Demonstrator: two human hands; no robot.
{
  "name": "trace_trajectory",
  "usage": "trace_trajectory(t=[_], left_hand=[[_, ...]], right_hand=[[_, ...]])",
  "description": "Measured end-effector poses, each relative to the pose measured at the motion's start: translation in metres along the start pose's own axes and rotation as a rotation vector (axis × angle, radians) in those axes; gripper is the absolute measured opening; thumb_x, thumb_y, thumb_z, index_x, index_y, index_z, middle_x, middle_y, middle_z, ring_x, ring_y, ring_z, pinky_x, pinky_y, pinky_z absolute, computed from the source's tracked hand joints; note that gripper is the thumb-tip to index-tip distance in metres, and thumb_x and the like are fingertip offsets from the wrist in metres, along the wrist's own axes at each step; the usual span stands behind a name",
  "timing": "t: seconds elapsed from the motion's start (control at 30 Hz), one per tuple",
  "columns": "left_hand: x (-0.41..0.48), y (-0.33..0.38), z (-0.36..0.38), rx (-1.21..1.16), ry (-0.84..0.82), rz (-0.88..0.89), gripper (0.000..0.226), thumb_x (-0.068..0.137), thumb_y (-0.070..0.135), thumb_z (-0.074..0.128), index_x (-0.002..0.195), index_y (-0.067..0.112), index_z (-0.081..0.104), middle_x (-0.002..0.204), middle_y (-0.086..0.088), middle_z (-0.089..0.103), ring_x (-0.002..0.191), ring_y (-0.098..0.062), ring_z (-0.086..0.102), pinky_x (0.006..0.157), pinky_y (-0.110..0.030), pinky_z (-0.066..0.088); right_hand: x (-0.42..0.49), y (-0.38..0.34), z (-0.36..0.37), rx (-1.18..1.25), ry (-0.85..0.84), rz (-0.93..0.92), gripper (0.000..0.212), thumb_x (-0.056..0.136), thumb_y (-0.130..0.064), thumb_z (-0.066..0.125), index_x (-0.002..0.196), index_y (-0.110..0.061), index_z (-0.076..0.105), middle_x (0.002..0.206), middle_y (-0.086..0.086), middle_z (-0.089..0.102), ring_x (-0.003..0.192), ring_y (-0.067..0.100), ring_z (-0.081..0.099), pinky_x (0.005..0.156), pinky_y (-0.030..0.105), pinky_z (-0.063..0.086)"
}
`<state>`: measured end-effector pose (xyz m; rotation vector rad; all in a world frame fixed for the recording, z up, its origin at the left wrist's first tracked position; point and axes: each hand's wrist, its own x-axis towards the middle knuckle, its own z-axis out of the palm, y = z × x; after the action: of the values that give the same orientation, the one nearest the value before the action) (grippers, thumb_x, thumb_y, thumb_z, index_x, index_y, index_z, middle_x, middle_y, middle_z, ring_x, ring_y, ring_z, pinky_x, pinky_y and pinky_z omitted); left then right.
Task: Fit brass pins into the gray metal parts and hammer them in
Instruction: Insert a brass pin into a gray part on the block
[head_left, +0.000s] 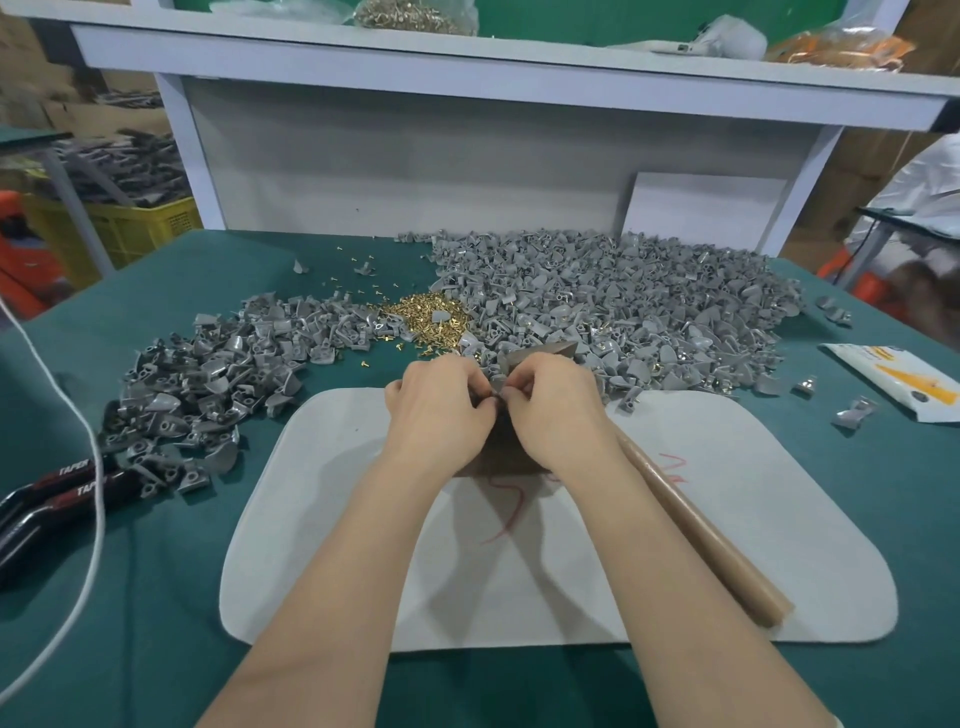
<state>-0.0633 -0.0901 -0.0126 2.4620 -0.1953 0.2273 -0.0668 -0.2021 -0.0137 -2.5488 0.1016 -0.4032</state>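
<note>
Single head view, wide-angle, looking forward-down, close over green table (156, 597).

A white mat (311, 571) marked with red scribbles (511, 512) lies near on the green surface (156, 597). At the left a white cord (91, 467) crosses black tool handles (47, 506), and a white-and-yellow packet (898, 382) lies at the right. A white shelf (467, 67) with bags stands far, and a yellow crate (140, 228) is far left.
</note>
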Motion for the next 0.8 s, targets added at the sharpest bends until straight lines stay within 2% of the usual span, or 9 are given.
trace_trajectory(t=[0.07,0.2,0.37,0.6,0.73,0.8], left_hand=[[-0.001,0.001,0.001,0.015,0.015,0.013,0.011,0.087,0.024,0.061,0.079,0.03,0.057,0.099,0.003,0.066,0.108,-0.026,0.053,0.094,-0.037,0.039],[0.0,0.002,0.003,0.035,0.026,0.031,0.009,0.087,0.02,0.06,0.079,0.024,0.061,0.098,-0.003,0.067,0.104,-0.029,0.055,0.088,-0.035,0.04],[0.001,0.005,0.005,0.105,0.052,0.046,0.011,0.087,0.016,0.056,0.088,0.015,0.068,0.098,-0.004,0.066,0.103,-0.029,0.054,0.079,-0.03,0.028],[0.0,0.006,0.004,0.142,0.061,0.067,0.011,0.087,0.015,0.055,0.089,0.012,0.066,0.099,-0.005,0.064,0.103,-0.03,0.053,0.082,-0.032,0.028],[-0.001,0.003,0.001,0.06,0.044,0.011,0.01,0.088,0.018,0.057,0.08,0.018,0.063,0.086,0.005,0.059,0.1,-0.025,0.053,0.081,-0.03,0.024],[-0.001,0.003,0.001,0.055,0.029,-0.006,0.013,0.089,0.021,0.058,0.077,0.021,0.062,0.083,0.007,0.057,0.1,-0.024,0.054,0.083,-0.031,0.027]], right_hand=[[0.002,-0.004,-0.001,-0.047,-0.016,0.021,0.016,0.09,-0.019,0.056,0.099,-0.012,0.068,0.104,0.009,0.066,0.102,0.027,0.057,0.084,0.032,0.044],[0.0,-0.009,0.0,-0.115,-0.001,0.013,0.018,0.09,-0.014,0.053,0.102,-0.007,0.064,0.107,0.012,0.061,0.102,0.029,0.056,0.077,0.029,0.04],[-0.003,-0.011,0.002,-0.126,0.025,-0.053,0.019,0.087,-0.007,0.052,0.104,-0.006,0.06,0.114,0.011,0.054,0.106,0.028,0.051,0.075,0.027,0.028],[-0.004,-0.007,0.006,-0.086,0.021,-0.121,0.015,0.085,-0.004,0.049,0.098,-0.01,0.056,0.108,0.008,0.052,0.1,0.028,0.049,0.067,0.026,0.021],[-0.001,0.006,0.003,0.155,-0.002,-0.081,0.025,0.091,-0.004,0.048,0.104,-0.016,0.064,0.104,0.003,0.062,0.097,0.018,0.056,0.09,0.027,0.041],[0.002,0.013,-0.002,0.389,-0.022,0.012,0.031,0.093,0.002,0.04,0.114,-0.011,0.059,0.09,0.001,0.064,0.084,0.016,0.06,0.092,0.032,0.047]])
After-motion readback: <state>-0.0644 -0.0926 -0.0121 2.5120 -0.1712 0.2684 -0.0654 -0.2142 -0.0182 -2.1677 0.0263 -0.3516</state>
